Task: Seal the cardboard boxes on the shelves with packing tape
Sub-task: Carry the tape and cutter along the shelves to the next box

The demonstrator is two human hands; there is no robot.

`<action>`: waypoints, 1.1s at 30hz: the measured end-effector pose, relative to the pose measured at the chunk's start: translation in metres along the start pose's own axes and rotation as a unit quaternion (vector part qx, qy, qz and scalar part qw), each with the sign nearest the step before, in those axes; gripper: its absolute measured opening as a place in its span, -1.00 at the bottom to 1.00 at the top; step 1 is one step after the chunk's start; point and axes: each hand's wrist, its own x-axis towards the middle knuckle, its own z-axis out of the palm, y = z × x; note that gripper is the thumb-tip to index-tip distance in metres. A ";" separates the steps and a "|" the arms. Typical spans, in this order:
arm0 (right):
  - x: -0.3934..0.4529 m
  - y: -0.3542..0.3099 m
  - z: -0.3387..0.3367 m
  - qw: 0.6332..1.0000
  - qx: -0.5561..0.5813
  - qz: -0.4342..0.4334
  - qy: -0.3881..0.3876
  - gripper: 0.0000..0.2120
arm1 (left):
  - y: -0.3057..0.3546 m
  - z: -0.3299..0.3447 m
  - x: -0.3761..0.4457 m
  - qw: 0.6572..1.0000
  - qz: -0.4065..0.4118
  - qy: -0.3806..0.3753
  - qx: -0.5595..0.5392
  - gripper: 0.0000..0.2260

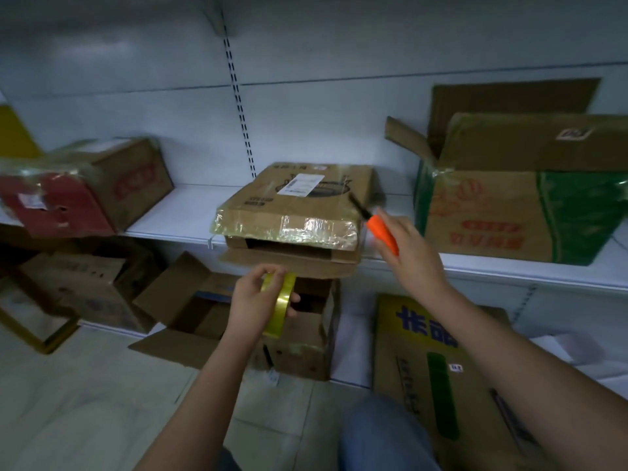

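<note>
With the left hand curled around a yellowish roll of clear packing tape just below the flat brown cardboard box on the white shelf, and the right hand gripping an orange-handled cutter beside that box's right corner, the blade could nick its loose front flap.

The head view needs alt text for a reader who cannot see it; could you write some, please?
A person's left hand holds a yellow tape roll and the right hand an orange-handled cutter, before a partly taped cardboard box on a white shelf.

Yellowish tape roll held upright below the shelf's half-taped flat box.
</note>
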 end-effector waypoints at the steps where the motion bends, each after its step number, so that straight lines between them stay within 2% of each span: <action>1: 0.000 0.005 0.002 0.999 0.005 0.034 0.036 -0.53 | 0.001 0.004 0.001 1.000 0.009 -0.001 -0.010 -0.82; 3: 0.009 0.015 0.012 0.991 -0.025 0.122 0.044 -0.60 | 0.000 0.011 0.001 0.999 0.021 -0.012 -0.035 -0.85; 6: 0.038 0.022 0.034 0.964 -0.071 0.249 -0.058 -0.56 | -0.012 0.022 0.005 0.996 0.019 -0.044 -0.074 -0.89; 11: 0.076 0.038 0.072 0.951 -0.182 0.235 -0.088 -0.73 | -0.050 0.030 0.025 0.989 -0.010 -0.116 -0.089 -0.84; 13: 0.082 0.042 0.082 0.945 -0.216 0.234 -0.075 -0.76 | -0.061 0.030 0.035 0.985 -0.030 -0.135 -0.104 -0.82; 14: 0.082 0.042 0.083 0.949 -0.216 0.221 -0.054 -0.76 | -0.064 0.029 0.039 0.985 -0.038 -0.137 -0.100 -0.82; 16: 0.072 0.035 0.076 0.976 -0.113 0.181 0.036 -0.65 | -0.068 0.028 0.047 0.983 -0.057 -0.144 -0.097 -0.81; 18: 0.050 0.015 0.060 0.994 -0.022 0.054 0.088 -0.55 | -0.068 0.026 0.051 0.982 -0.061 -0.152 -0.090 -0.82; 20: 0.028 -0.004 0.045 0.996 -0.023 -0.081 0.019 -0.44 | -0.066 0.023 0.051 0.985 -0.053 -0.152 -0.066 -0.84; 21: 0.021 -0.010 0.043 0.991 -0.056 -0.113 -0.034 -0.30 | -0.063 0.023 0.050 0.985 -0.047 -0.154 -0.055 -0.84; 23: 0.016 -0.009 0.046 0.977 -0.128 -0.141 -0.092 0.04 | -0.055 0.022 0.043 0.987 -0.039 -0.153 -0.035 -0.84; 25: 0.017 -0.010 0.052 0.969 -0.179 -0.140 -0.098 0.19 | -0.052 0.019 0.036 0.989 -0.039 -0.142 -0.018 -0.83; 27: 0.018 -0.014 0.053 0.976 -0.167 -0.120 -0.071 0.14 | -0.054 0.014 0.031 0.991 -0.032 -0.131 0.007 -0.82; 30: 0.026 -0.026 0.049 0.987 -0.133 -0.087 -0.021 -0.15 | -0.057 0.004 0.025 0.992 -0.018 -0.112 0.048 -0.81; 33: 0.032 -0.039 0.048 0.982 -0.168 -0.081 0.008 -0.34 | -0.047 -0.004 0.016 0.992 -0.048 -0.120 -0.003 -0.83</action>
